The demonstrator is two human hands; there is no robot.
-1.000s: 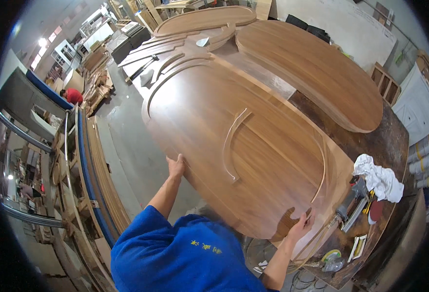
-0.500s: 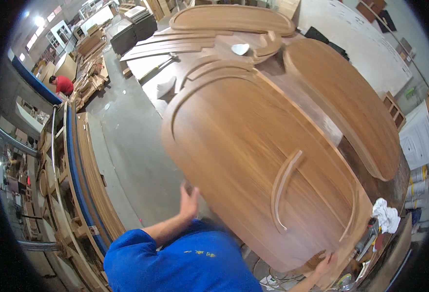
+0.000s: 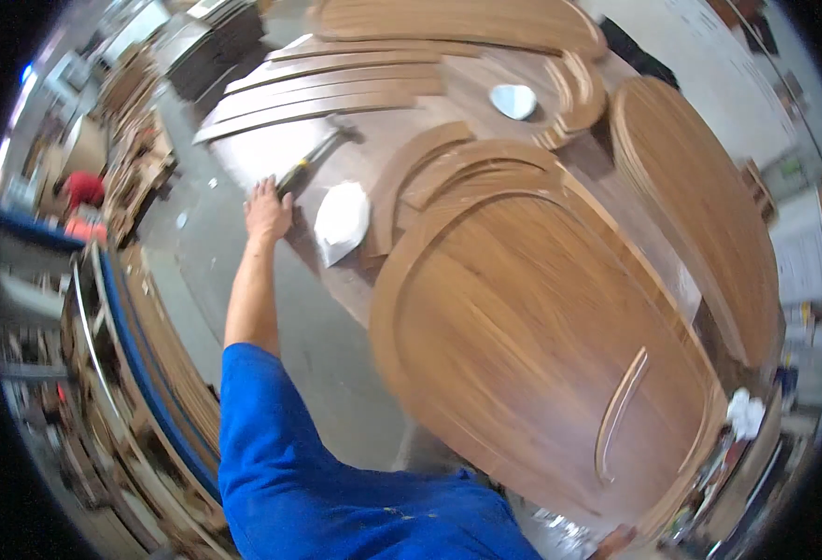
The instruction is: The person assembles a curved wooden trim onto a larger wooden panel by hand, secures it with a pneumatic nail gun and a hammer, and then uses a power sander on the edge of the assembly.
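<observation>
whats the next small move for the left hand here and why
Probably close the left hand on the dark-handled tool beside its fingertips. The hand lies flat at the workbench edge, holding nothing, with the tool nearer than the white cloth. The right hand is barely visible at the big oval wooden panel's lower edge.

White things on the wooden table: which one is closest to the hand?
The big white cloth, lying just right of the left hand. The small white piece sits farther back.

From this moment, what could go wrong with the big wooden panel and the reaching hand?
1. The large oval wooden panel seems to overhang the workbench edge; with only the right hand at its lower rim, it might slide.
2. The left hand reaches far toward a long tool, so balance may suffer.
</observation>
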